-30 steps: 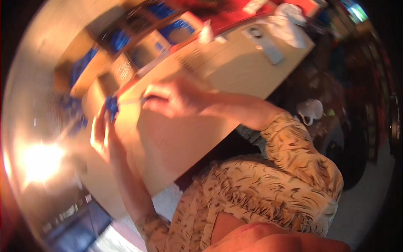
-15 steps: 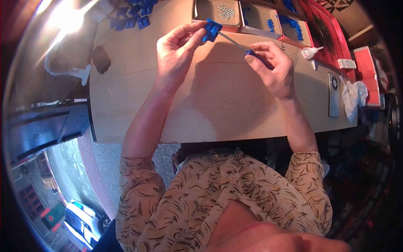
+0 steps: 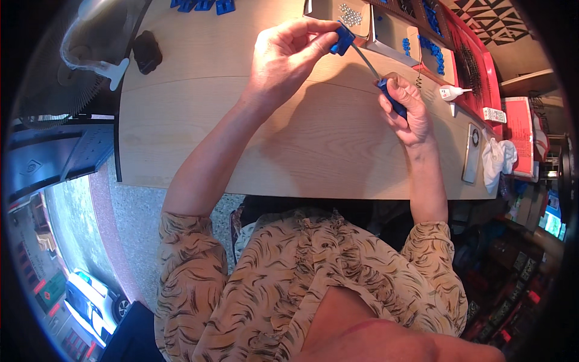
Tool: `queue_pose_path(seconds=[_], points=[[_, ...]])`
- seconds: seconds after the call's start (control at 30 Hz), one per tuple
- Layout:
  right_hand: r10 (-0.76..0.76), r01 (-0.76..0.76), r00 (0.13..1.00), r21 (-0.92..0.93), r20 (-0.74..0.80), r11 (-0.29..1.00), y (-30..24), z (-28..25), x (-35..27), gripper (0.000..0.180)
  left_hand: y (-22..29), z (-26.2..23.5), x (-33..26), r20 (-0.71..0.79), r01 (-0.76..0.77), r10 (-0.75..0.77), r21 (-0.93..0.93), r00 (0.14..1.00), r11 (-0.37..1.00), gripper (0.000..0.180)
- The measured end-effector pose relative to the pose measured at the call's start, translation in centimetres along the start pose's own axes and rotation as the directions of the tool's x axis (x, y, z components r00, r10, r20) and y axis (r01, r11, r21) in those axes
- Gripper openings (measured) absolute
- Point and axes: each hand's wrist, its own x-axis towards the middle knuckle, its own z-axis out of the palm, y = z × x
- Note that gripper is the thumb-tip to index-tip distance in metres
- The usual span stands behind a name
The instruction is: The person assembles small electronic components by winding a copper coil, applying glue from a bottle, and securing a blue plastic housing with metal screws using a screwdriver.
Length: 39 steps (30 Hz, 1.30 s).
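Note:
Between the thumb and fingers of my left hand (image 3: 289, 54) is a small blue plastic part (image 3: 343, 40), held up over the far side of the table. My right hand (image 3: 408, 111) wraps round the blue handle of a screwdriver (image 3: 395, 101). The thin metal shaft slants up and left, and its tip meets the blue part; the exact point of contact is too small to make out. Several similar blue parts (image 3: 205, 6) lie at the table's far edge, left of my hands.
Beyond my hands, an open box (image 3: 365, 29) holds small silvery pieces, and neighbouring trays hold small blue pieces (image 3: 433, 54). On the right of the wooden table (image 3: 199, 130) are a white squeeze bottle (image 3: 452, 92), a phone-like flat object (image 3: 471, 154) and a white cloth (image 3: 496, 160). A dark lump (image 3: 146, 52) sits far left.
My view has shifted, so the table appears moved. The right hand has turned on the screwdriver handle, its fingers now wrapped round it. The left hand still holds the blue part.

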Motion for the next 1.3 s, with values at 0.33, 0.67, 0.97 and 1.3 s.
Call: queue_pose_path(seconds=[0.33,0.67,0.97,1.3], points=[[-0.401,0.326,0.916,-0.536,-0.026,0.779,-0.6,-0.7,0.4,0.027,0.9,0.0,-0.6,0.107,0.210,-0.195,-0.156,0.975,0.965,0.043],[-0.751,0.440,0.633,-0.885,0.185,0.153,0.9,1.7,0.4,0.023,-0.7,-1.1,-0.4,0.191,0.316,-0.284,-0.162,0.940,0.935,0.035],[-0.606,0.356,0.794,-0.847,0.051,0.394,1.1,2.4,-0.3,0.019,-1.9,-1.1,-0.1,0.167,0.386,-0.367,-0.106,0.915,0.916,0.035],[-0.429,0.308,0.903,-0.650,-0.030,0.695,-0.2,1.9,-0.5,0.018,-2.6,-1.4,0.3,0.207,0.319,-0.310,-0.010,0.928,0.948,0.033]])
